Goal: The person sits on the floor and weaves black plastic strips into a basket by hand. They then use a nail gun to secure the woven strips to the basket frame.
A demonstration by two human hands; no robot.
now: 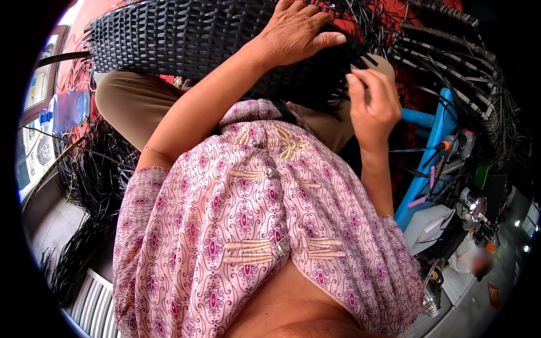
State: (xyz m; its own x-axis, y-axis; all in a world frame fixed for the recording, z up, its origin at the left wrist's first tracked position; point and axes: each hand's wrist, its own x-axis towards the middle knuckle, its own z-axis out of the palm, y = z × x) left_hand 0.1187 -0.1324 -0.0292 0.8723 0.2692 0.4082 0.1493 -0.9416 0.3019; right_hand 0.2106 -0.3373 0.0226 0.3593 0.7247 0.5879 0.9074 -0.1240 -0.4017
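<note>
Head view, left hand (296,31) spread flat on black woven panel (191,36), grip open, right hand (372,101) fingers pinched together on loose black strips (329,93) at panel's edge, over lap.

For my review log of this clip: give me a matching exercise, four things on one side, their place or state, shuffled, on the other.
Things:
1. left hand
2. right hand
3. clear plastic water bottle with a blue cap
4. blue plastic chair frame

Place or state:
A. lies at the far left, beside loose black strands
B. rests flat on the black woven wicker panel
C. stands to the right of the person's lap
D. pinches thin black strands at the panel's frayed edge

Pairs: 1-B, 2-D, 3-A, 4-C
</note>
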